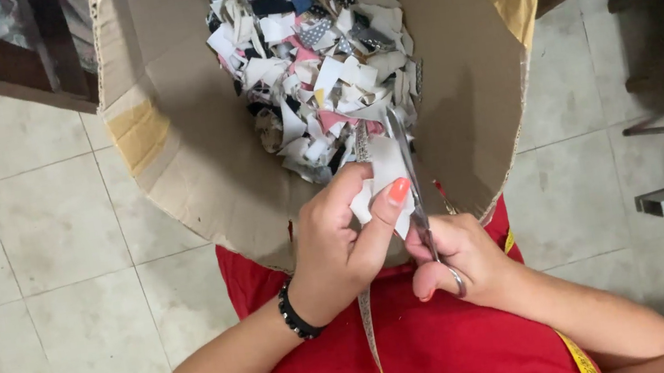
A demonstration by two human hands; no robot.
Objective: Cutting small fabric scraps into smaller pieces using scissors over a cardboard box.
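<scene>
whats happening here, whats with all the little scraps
A person in a red top is cutting fabric. The left hand pinches a small white piece of cloth, while the right hand works a pair of scissors whose blades run up along the cloth's edge. Just beyond the hands lies a piece of brown cardboard holding a heap of small fabric scraps in white, pink, dark and patterned bits. A yellow measuring tape hangs around the person, above a tiled floor.

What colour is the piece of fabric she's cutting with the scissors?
White: the small fabric piece pinched in the left hand is plain white, seen in the head view.
</scene>
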